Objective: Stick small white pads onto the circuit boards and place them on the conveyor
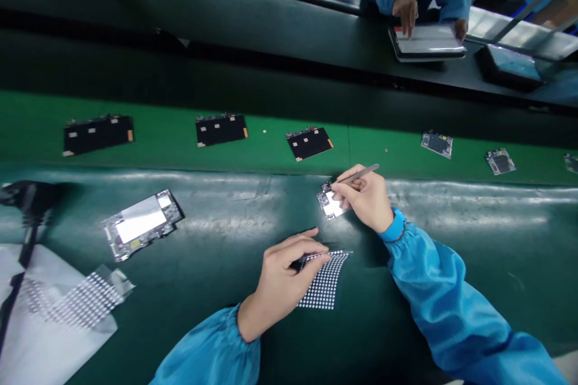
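Observation:
My right hand is closed around metal tweezers, whose handle end points up to the right. Its fingers are over a small circuit board with a bright shiny plate, lying on the dark green mat, and hide part of the board. Nearer to me, my left hand pinches the upper edge of a sheet of small round white stickers. Something thin and dark also shows at those fingers, too covered to name. A larger circuit board with a shiny plate lies to the left.
On the green strip beyond lie several black-covered boards and bare boards. At left are a black cable plug, a white bag and another dotted sheet. Across the bench, a co-worker's hands touch a flat tablet-like device.

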### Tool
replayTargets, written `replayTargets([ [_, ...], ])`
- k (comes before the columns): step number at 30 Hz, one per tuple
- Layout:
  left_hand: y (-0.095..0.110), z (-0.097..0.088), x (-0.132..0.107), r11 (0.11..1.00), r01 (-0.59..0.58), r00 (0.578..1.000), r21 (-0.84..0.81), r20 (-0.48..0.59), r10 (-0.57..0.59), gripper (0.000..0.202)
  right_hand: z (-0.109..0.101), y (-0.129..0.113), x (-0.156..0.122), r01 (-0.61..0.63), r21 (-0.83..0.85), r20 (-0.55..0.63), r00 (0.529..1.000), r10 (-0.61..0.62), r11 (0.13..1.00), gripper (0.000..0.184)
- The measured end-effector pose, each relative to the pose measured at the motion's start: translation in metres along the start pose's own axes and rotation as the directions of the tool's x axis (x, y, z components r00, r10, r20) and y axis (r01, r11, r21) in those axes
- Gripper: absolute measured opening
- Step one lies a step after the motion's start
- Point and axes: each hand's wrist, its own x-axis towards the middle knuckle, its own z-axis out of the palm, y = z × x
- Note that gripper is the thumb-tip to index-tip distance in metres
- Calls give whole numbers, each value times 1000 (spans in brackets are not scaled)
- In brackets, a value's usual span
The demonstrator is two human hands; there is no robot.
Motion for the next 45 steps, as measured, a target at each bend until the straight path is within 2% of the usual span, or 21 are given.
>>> replayTargets([
  [5, -2, 0, 0, 1000, 15, 1000, 6, 8, -15, 9, -3, 6, -8, 126, -90, 13, 992, -125, 988, 6],
  [11, -2, 0, 0, 1000, 18, 1000, 21, 5, -18, 10, -4, 8, -10, 160, -119, 13, 987, -159, 980, 8],
  [14, 0, -1, 0, 1000, 14, 1000, 21, 7, -14, 9, -10, 4, -17, 217, -141, 12, 976, -217, 966, 7],
  [19, 2, -2, 1, 1000, 8, 1000, 23, 8, -8, 9, -31, 1, -37, 380, -236, 187, 921, -342, 894, 7],
  [22, 1, -2, 2, 1000, 7, 1000, 27, 13, -8, 8, -33, 0, -40, 389, -290, 131, 921, -366, 874, 10],
  [27, 0, -1, 1, 999, 16, 1000, 36, 0, -16, 9, -19, -10, -25, 397, -322, 58, 914, -401, 859, 11],
  [29, 0, -1, 1, 999, 20, 1000, 38, 3, -20, 9, -17, -14, -20, 464, -397, 119, 881, -457, 792, 14],
  [31, 1, -1, 0, 999, 24, 1000, 39, 7, -24, 9, -18, -14, -19, 539, -539, 250, 836, -489, 647, 22],
  [33, 1, -1, 0, 999, 26, 1000, 41, 1, -26, 9, -20, -12, -20, 577, -655, 374, 809, -454, 488, 31],
  [35, 1, -1, 0, 999, 30, 1000, 43, 1, -30, 9, -21, -8, -23, 579, -716, 432, 807, -402, 391, 37],
  [39, 1, -1, 1, 999, 34, 999, 42, 13, -34, 8, -19, 2, -27, 581, -755, 480, 806, -347, 305, 46],
  [45, 1, -1, 0, 999, 42, 999, 35, 15, -43, 8, -18, 13, -24, 607, -744, 530, 790, -308, 279, 49],
])
